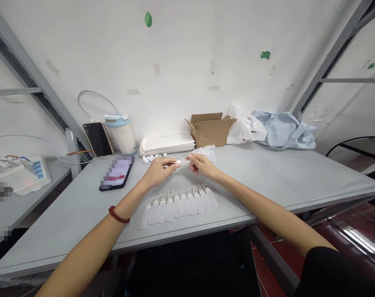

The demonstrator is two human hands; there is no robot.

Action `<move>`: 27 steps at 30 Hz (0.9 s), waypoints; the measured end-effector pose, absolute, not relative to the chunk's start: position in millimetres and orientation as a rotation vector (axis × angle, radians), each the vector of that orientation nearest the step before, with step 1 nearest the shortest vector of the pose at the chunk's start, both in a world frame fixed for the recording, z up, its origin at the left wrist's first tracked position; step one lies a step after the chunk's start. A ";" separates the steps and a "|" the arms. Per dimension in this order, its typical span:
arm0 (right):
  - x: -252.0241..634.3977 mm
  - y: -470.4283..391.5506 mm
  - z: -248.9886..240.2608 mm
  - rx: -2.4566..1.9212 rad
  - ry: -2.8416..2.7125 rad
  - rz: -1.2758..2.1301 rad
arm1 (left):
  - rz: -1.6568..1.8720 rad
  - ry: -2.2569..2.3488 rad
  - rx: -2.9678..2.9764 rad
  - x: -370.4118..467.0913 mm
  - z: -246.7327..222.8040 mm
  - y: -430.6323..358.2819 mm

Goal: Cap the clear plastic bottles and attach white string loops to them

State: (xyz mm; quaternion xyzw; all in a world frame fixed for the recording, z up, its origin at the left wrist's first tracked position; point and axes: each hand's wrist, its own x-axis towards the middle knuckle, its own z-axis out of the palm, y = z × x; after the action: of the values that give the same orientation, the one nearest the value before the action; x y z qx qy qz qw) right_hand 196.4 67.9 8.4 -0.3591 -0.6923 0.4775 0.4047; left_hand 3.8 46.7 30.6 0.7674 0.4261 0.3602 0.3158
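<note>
Above the middle of the table, both hands hold one small translucent squeeze bottle sideways. My left hand pinches its white cap end between thumb and fingertips. Around the bottle's body are the closed fingers of my right hand. Closer to the front edge lies a row of several similar bottles, each with a thin bent nozzle tube pointing away from me. Small white caps are heaped just beyond my left hand. More clear bottles lie behind my right hand, partly hidden by it.
On the grey table a phone lies at left, near a standing phone and a tumbler. Along the wall are stacked white sheets, an opened cardboard box, a plastic bag and light blue cloth.
</note>
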 end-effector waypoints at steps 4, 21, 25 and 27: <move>195.9 68.6 7.8 -0.893 -1.751 1.179 | 0.900 1.127 1.909 5.5 34.0 45.7; 196.0 64.2 8.3 -0.977 -2.103 0.516 | 0.952 1.199 1.819 5.3 37.5 46.1; 198.5 64.7 12.4 -0.964 -2.100 0.598 | 0.957 1.147 1.904 7.5 36.3 43.5; 199.5 65.3 13.4 -0.969 -2.071 0.640 | 0.980 1.133 1.942 9.6 35.1 42.5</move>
State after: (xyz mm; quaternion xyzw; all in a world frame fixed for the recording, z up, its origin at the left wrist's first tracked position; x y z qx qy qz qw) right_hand 199.5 65.3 13.4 -0.3786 -0.8089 0.2498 0.3741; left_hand 9.6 42.5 35.1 0.7453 0.4348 0.3760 0.3379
